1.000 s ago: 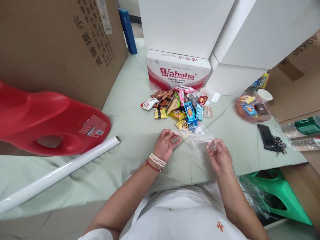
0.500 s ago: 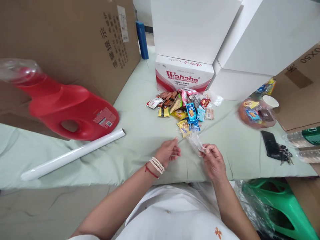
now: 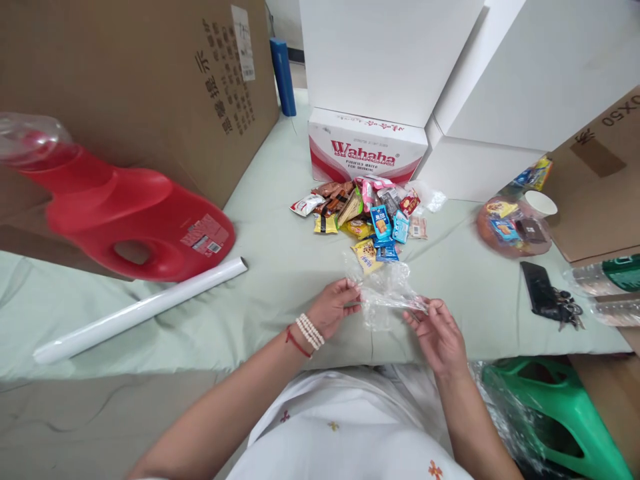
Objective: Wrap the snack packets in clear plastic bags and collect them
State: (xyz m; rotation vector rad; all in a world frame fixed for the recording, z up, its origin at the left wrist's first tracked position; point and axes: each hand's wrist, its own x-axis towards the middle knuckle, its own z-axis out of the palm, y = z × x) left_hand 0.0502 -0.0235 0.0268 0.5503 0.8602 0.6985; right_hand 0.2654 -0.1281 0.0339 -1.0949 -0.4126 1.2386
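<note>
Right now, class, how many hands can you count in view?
2: the left hand pinches one side of the clear plastic, and the right hand pinches the other.

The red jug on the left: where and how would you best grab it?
Probably by its handle, using the left hand once free of the clear bag, coming from the person's side: the open loop sits on that side and could be hooked through. Keep above the white tube, which lies close along that side.
</note>
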